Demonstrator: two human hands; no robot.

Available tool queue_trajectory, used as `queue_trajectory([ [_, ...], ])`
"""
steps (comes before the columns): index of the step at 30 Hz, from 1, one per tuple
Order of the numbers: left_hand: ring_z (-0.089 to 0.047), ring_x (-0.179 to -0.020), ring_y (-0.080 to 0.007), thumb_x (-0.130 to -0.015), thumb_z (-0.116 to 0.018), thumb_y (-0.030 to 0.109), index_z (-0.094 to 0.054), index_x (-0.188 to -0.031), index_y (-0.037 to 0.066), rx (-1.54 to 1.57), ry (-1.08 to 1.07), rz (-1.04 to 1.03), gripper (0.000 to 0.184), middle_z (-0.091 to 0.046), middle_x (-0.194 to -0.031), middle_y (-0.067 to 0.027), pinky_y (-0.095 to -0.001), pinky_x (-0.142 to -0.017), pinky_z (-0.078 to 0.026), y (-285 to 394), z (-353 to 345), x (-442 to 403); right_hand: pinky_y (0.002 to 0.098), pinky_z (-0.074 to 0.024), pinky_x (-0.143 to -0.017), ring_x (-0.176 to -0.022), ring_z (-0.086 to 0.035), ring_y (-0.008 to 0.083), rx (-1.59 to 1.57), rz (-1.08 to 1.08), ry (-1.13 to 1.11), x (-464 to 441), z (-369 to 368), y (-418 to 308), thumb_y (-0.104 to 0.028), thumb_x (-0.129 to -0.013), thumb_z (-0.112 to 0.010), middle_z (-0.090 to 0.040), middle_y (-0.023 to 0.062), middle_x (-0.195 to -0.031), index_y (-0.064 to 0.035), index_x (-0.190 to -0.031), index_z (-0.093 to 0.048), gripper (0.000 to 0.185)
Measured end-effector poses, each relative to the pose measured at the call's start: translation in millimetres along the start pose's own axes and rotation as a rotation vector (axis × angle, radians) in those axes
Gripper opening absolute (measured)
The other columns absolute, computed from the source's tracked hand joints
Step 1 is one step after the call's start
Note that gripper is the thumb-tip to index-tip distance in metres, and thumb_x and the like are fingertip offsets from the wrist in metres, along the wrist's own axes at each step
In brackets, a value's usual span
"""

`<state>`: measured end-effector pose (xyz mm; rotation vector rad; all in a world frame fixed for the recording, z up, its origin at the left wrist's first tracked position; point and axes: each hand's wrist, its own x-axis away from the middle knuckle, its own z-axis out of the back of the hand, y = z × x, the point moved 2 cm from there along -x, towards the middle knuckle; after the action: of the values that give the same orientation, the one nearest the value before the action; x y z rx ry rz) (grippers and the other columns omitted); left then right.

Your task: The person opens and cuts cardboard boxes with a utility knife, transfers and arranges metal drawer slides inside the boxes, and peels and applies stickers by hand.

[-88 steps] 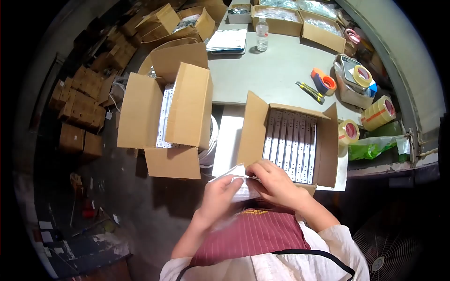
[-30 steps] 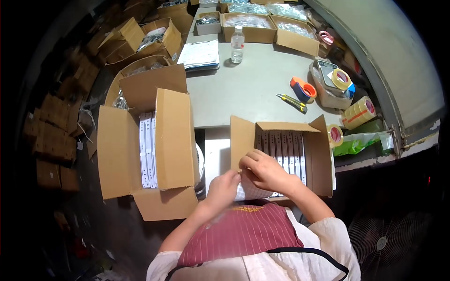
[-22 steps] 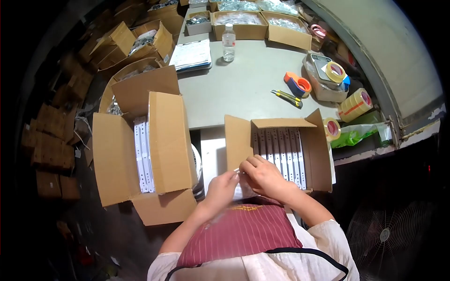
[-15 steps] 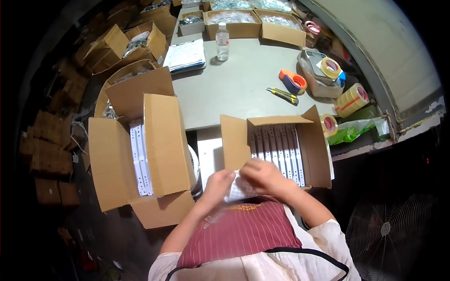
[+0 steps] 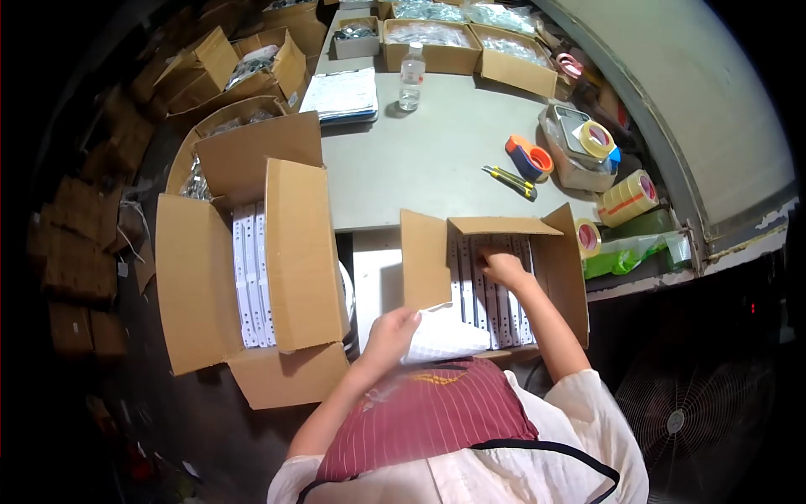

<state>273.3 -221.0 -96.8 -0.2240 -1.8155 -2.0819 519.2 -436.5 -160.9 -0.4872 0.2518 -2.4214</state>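
Observation:
My left hand point(image 5: 392, 336) is closed on the edge of a white sheet with a faint check pattern point(image 5: 449, 333), which looks like thin paper or a flat bag. The sheet spreads to the right, in front of the right cardboard box point(image 5: 426, 260). Inside this box stand several long white rails with holes point(image 5: 494, 319), upright side by side. My right hand point(image 5: 502, 267) reaches into the box over the rails, fingers curled downward. Its fingertips are hidden among them. To the left, another open cardboard box point(image 5: 302, 252) contains similar perforated rails point(image 5: 254, 277).
On the table point(image 5: 453, 168) are a water bottle point(image 5: 411, 77), papers point(image 5: 340, 94), a yellow cutter point(image 5: 510, 182) and an orange-blue tape dispenser point(image 5: 529, 158). Tape rolls point(image 5: 628, 198) line the right edge. A fan point(image 5: 674, 422) stands low at right; filled cartons point(image 5: 432, 46) sit behind.
My right hand has left the white sheet and moved up and right into the right box. The sheet, still in my left hand, now lies spread wider. The view has shifted slightly.

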Motion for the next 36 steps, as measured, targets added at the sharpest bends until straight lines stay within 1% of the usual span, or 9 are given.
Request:
queue_trajectory([
  [4,-0.069,-0.086,-0.0263,-0.099,-0.055,0.024,-0.066,-0.108,-0.008,0.073,0.026,-0.030,0.035,-0.072,-0.093,-0.0208,-0.0359,-0.081,-0.052,-2,-1,1,0.0467,-0.0502,-0.088,-0.102,-0.062,0.0412,-0.048,0.040,0.264,3,16,13,-0.013,-0.082,-0.065,-0.065,0.0252,-0.105,-0.0024,-0.104,-0.067,0.024],
  [11,-0.069,-0.087,-0.0264,-0.099,-0.054,0.023,-0.066,-0.108,-0.007,0.081,0.022,-0.051,0.033,-0.071,-0.093,-0.0209,-0.0350,-0.079,-0.052,-11,-3,-5,0.0503,-0.0511,-0.084,-0.096,-0.064,0.0440,-0.109,0.020,0.030,14,12,22,-0.007,-0.077,-0.060,-0.066,0.0286,-0.097,-0.0012,-0.106,-0.061,0.029],
  [16,-0.070,-0.087,-0.0279,-0.099,-0.054,0.023,-0.066,-0.108,-0.006,0.114,0.027,-0.055,0.033,-0.071,-0.094,-0.0215,-0.0354,-0.080,-0.052,-8,-2,-1,0.0484,-0.0528,-0.081,-0.092,-0.066,0.0412,0.149,-0.044,-0.024,10,3,22,-0.013,-0.081,-0.066,-0.068,0.0243,-0.095,-0.0047,-0.104,-0.063,0.025],
  [19,-0.066,-0.085,-0.0223,-0.100,-0.054,0.022,-0.064,-0.109,-0.006,0.082,0.045,-0.098,0.031,-0.070,-0.093,-0.0165,-0.0320,-0.077,-0.051,6,-2,5,0.0456,-0.0549,-0.076,-0.086,-0.068,0.0367,0.190,-0.123,0.018,12,27,9,-0.034,-0.084,-0.071,-0.069,0.0223,-0.093,-0.0023,-0.106,-0.068,0.039],
  [21,-0.059,-0.081,-0.0081,-0.102,-0.055,0.019,-0.063,-0.111,-0.005,0.039,0.067,-0.159,0.027,-0.068,-0.088,-0.0053,-0.0250,-0.072,-0.048,6,-4,11,0.0399,-0.0546,-0.079,-0.087,-0.070,0.0258,-0.287,-0.146,-0.085,31,74,-51,-0.041,-0.091,-0.068,-0.071,0.0169,-0.097,-0.0014,-0.106,-0.069,0.043],
  [23,-0.060,-0.078,-0.0086,-0.099,-0.058,0.015,-0.064,-0.110,-0.002,-0.022,0.056,-0.168,0.022,-0.067,-0.081,-0.0074,-0.0268,-0.068,-0.048,38,3,25,0.0311,-0.0527,-0.081,-0.087,-0.064,0.0149,-0.992,0.090,-0.316,49,66,-83,-0.037,-0.098,-0.063,-0.071,0.0079,-0.095,0.0005,-0.104,-0.071,0.039],
  [28,-0.066,-0.080,-0.0144,-0.095,-0.059,0.006,-0.066,-0.107,-0.001,-0.100,0.132,-0.466,0.016,-0.069,-0.087,-0.0113,-0.0288,-0.069,-0.051,57,5,32,0.0322,-0.0511,-0.088,-0.099,-0.064,0.0152,-0.848,0.271,-0.549,97,95,-135,-0.029,-0.101,-0.060,-0.072,0.0073,-0.108,-0.0038,-0.123,-0.068,0.035],
  [30,-0.067,-0.088,-0.0144,-0.094,-0.059,0.000,-0.064,-0.111,-0.003,-0.140,0.128,-0.539,0.018,-0.070,-0.095,-0.0103,-0.0287,-0.077,-0.053,60,8,36,0.0331,-0.0517,-0.084,-0.094,-0.066,0.0195,-0.825,0.399,-0.314,106,100,-144,-0.025,-0.098,-0.064,-0.072,0.0105,-0.104,-0.0031,-0.118,-0.069,0.031],
  [36,-0.064,-0.093,-0.0110,-0.094,-0.064,0.004,-0.059,-0.121,-0.004,0.365,-0.024,-0.175,0.029,-0.069,-0.101,-0.0076,-0.0249,-0.085,-0.050,51,4,34,0.0376,-0.0530,-0.080,-0.089,-0.068,0.0258,-0.730,0.422,0.062,123,92,-154,-0.016,-0.091,-0.069,-0.069,0.0136,-0.098,-0.0034,-0.113,-0.067,0.025],
])
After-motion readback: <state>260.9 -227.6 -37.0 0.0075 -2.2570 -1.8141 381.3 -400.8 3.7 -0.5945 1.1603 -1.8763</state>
